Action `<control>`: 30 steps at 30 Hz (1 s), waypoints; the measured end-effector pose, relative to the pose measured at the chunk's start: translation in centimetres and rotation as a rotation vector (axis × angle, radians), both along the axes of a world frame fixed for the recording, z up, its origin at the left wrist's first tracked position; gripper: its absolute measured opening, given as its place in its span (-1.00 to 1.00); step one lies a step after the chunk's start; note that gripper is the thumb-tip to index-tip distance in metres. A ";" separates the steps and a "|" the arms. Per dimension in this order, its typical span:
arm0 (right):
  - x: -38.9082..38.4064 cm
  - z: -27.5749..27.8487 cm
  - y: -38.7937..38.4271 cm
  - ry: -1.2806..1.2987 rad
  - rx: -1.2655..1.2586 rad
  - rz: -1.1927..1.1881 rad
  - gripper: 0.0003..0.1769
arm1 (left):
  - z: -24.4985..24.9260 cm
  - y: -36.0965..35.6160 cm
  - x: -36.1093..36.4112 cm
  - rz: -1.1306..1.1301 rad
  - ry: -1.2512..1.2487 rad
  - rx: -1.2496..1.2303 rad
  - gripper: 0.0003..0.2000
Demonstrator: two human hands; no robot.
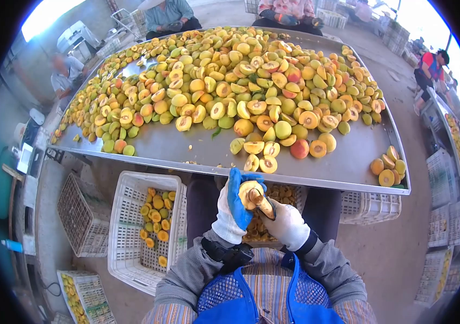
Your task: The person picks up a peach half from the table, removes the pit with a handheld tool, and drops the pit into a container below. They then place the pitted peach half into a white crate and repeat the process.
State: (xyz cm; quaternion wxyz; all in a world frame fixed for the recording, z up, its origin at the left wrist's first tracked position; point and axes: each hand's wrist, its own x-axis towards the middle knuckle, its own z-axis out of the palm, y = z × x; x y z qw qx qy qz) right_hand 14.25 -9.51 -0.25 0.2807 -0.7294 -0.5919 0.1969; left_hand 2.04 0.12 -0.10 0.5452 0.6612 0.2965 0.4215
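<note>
My left hand (233, 208), in a white glove with a blue coated palm, holds a yellow peach half (247, 189) with its cut side up. In a white glove, my right hand (290, 224) grips a pitting tool (264, 206) with a wooden-looking handle. The tool's end meets the peach flesh; its exact shape is hard to make out. Both hands are just below the near edge of a metal table (176, 146), which carries a large heap of peach halves (224, 81). Several halves (261, 156) lie at the edge just beyond my hands.
A white crate (119, 227) with some peach halves (157, 210) stands at my left. Between my knees, a container holds pieces (257, 229). A small cluster of halves (387, 168) sits at the table's right corner. Other people (168, 19) are around the table; more crates (81, 216) stand nearby.
</note>
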 end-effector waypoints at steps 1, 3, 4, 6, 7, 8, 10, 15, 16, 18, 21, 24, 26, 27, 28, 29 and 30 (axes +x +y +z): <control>0.2 -0.4 -0.2 -0.019 0.025 0.011 -0.51 | -0.2 0.0 0.1 0.009 -0.002 0.004 -0.77; 1.1 -0.1 -0.1 -0.060 -0.044 0.003 -0.55 | 0.4 -0.2 0.1 0.003 0.049 0.060 -0.67; 1.3 0.2 0.1 -0.055 -0.093 -0.002 -0.56 | 0.7 -0.2 0.2 0.000 0.094 0.122 -0.56; 0.9 -0.2 -0.1 0.105 -0.129 0.012 -0.58 | 0.7 -0.7 0.8 -0.002 -0.152 -0.296 -0.50; 0.5 -0.4 -0.1 0.262 -0.158 0.028 -0.61 | 0.9 -0.7 1.0 -0.009 -0.226 -0.453 -0.48; 0.0 -0.5 -0.3 0.434 -0.171 0.018 -0.64 | 1.0 -0.7 1.0 -0.015 -0.300 -0.610 -0.46; -0.2 1.3 -0.2 0.273 -0.210 -0.021 -0.66 | 0.6 -0.7 1.1 -0.001 -0.308 -0.599 -0.46; -1.1 4.2 -0.8 0.665 -0.474 -0.026 -0.65 | 2.0 0.2 -0.3 -0.210 -0.382 -0.718 -0.62; -0.9 3.9 -0.7 0.647 -0.485 -0.010 -0.66 | 1.8 0.5 -0.1 -0.208 -0.387 -0.716 -0.62; -0.6 2.0 -0.4 0.362 -0.320 -0.004 -0.68 | 1.1 0.8 0.1 -0.150 -0.272 -0.577 -0.66; -0.4 1.0 -0.6 0.460 -0.307 0.039 -0.68 | 1.4 0.3 0.3 -0.104 -0.224 -0.491 -0.68; -0.8 -0.6 -0.7 0.739 -0.357 0.082 -0.72 | 0.1 1.2 -0.9 -0.316 -0.292 -0.578 -0.69; 0.0 1.1 0.0 0.432 -0.364 0.093 -0.81 | -0.3 1.4 -1.1 -0.370 -0.284 -0.482 -0.71; 0.5 1.1 0.3 0.497 -0.509 0.146 -0.77 | -0.1 1.2 -1.1 -0.371 -0.303 -0.493 -0.68; 0.3 -0.2 0.2 0.498 -0.509 0.145 -0.77 | -0.2 1.4 -1.0 -0.371 -0.302 -0.494 -0.68; -0.3 -2.5 -0.1 0.700 -0.310 0.298 -0.67 | -0.5 1.8 -1.0 -0.586 -0.413 -0.500 -0.64; -0.9 -3.4 0.0 0.893 -0.101 0.452 -0.56 | -0.8 2.2 -0.9 -0.800 -0.524 -0.500 -0.61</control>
